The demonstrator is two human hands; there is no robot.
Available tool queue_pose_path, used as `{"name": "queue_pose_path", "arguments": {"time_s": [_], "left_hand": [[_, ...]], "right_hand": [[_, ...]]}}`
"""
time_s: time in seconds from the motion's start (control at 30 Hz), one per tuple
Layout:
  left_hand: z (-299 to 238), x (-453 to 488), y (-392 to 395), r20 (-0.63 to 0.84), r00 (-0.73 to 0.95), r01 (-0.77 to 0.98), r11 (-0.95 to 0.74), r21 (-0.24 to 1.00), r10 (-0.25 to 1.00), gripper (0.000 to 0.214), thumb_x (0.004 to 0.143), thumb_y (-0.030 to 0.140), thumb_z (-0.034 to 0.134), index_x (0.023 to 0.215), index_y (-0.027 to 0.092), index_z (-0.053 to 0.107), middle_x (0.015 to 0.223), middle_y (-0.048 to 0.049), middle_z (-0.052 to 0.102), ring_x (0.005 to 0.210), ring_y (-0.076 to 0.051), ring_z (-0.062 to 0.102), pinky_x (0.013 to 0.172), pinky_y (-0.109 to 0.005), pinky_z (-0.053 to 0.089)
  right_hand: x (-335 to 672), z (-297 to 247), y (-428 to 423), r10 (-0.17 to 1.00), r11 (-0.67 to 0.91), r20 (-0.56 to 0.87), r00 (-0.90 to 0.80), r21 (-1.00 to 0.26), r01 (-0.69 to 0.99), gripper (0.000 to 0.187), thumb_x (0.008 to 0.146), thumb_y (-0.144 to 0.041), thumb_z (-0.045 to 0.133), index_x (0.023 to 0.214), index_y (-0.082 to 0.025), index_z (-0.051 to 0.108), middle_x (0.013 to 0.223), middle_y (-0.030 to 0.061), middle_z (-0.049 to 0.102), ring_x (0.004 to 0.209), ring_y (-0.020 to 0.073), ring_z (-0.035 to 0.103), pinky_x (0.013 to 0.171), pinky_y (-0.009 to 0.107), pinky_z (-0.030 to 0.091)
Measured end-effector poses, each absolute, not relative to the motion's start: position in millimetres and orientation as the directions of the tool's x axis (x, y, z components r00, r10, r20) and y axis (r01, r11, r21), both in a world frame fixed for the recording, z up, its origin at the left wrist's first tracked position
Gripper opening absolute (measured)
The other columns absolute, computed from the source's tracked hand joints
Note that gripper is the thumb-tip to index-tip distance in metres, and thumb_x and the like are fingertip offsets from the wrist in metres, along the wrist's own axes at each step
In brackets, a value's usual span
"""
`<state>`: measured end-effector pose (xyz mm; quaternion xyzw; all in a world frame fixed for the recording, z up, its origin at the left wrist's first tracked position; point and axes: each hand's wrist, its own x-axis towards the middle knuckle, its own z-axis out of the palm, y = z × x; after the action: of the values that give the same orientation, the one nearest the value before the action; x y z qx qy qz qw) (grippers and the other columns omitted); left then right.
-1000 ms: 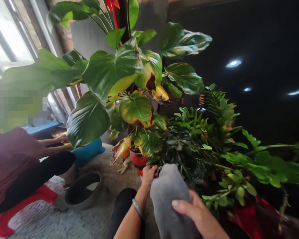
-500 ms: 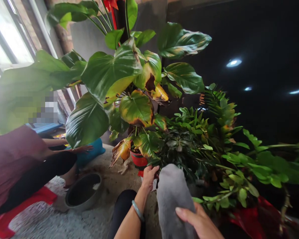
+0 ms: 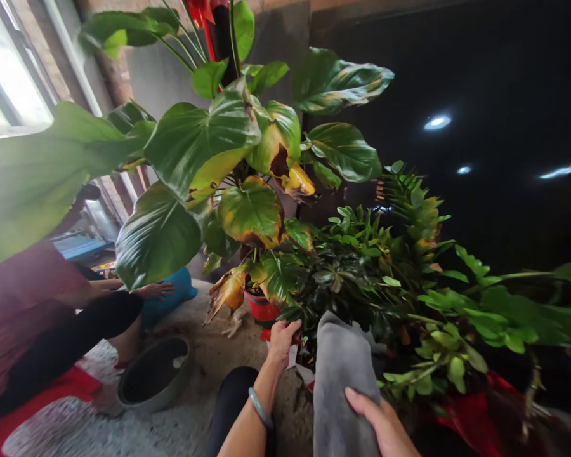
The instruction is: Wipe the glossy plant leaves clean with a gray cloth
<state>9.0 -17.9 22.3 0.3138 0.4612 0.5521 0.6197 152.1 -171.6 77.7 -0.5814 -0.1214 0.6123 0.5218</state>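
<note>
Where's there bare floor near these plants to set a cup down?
Bare floor lies between the grey basin and the camera wearer's knee. It's crowded beyond the grey cloth in the right hand, where foliage overlaps, and around the red pot, with drooping leaves above and the left hand nearby.

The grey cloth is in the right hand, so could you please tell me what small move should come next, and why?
Probably bring the grey cloth leftward to the dark green leaf: the left hand's fingertips seem to be at it, while the right hand holds the cloth nearby.
</note>
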Motion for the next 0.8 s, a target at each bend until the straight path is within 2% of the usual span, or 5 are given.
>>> {"name": "queue_pose_path", "arguments": {"time_s": [0.23,0.4,0.57,0.73,0.8], "left_hand": [[21.5,12.0,-17.9,-0.242,-0.051,-0.381,0.205,0.902,0.969,0.034,0.039,0.033,0.079,0.048,0.017,0.051,0.038,0.0077,0.046,0.034,-0.005,0.036,0.036,-0.019,0.029],[21.1,12.3,-17.9,-0.24,-0.053,-0.369,0.204,0.907,0.969,0.032,0.04,0.033,0.078,0.047,0.017,0.051,0.038,0.0067,0.047,0.035,-0.006,0.038,0.037,-0.02,0.032],[15.0,9.2,-13.6,-0.265,-0.071,-0.354,0.224,0.908,0.962,0.031,0.043,0.031,0.076,0.046,0.019,0.047,0.038,0.0074,0.045,0.034,-0.005,0.036,0.036,-0.019,0.029],[21.5,12.0,-17.3,-0.258,-0.028,-0.353,0.232,0.906,0.966,0.03,0.042,0.031,0.076,0.046,0.018,0.049,0.037,0.0067,0.046,0.034,-0.005,0.037,0.036,-0.019,0.03],[25.1,13.6,-19.2,-0.251,-0.014,-0.353,0.23,0.907,0.968,0.029,0.042,0.031,0.076,0.046,0.018,0.05,0.035,0.0069,0.046,0.033,-0.005,0.037,0.036,-0.019,0.031]], "right_hand": [[188.2,152.6,-142.2,0.707,0.063,-0.427,0.564,-0.756,-0.651,0.026,0.048,-0.024,0.077,0.073,-0.024,0.068,0.059,-0.0012,0.074,0.069,0.0302,0.072,0.07,0.042,0.058],[170.1,121.5,-135.8,0.734,-0.314,-0.658,0.17,-0.551,-0.773,0.015,0.055,-0.033,0.074,0.06,-0.021,0.066,0.057,0.0084,0.073,0.076,0.0363,0.072,0.071,0.048,0.058],[161.0,86.3,-173.4,0.764,-0.401,-0.625,0.161,-0.656,-0.64,0.027,0.049,-0.037,0.082,0.069,-0.023,0.071,0.07,0.0082,0.077,0.089,0.0375,0.071,0.077,0.046,0.057],[190.5,146.3,-154.8,0.672,0.021,-0.531,0.516,-0.684,-0.73,0.02,0.051,-0.027,0.077,0.069,-0.023,0.07,0.059,0.0021,0.074,0.072,0.0327,0.072,0.075,0.045,0.058],[191.8,159.8,-138.6,0.678,0.116,-0.504,0.535,-0.645,-0.755,0.015,0.053,-0.021,0.072,0.066,-0.024,0.068,0.056,0.0004,0.073,0.07,0.0307,0.073,0.074,0.044,0.058]]}}
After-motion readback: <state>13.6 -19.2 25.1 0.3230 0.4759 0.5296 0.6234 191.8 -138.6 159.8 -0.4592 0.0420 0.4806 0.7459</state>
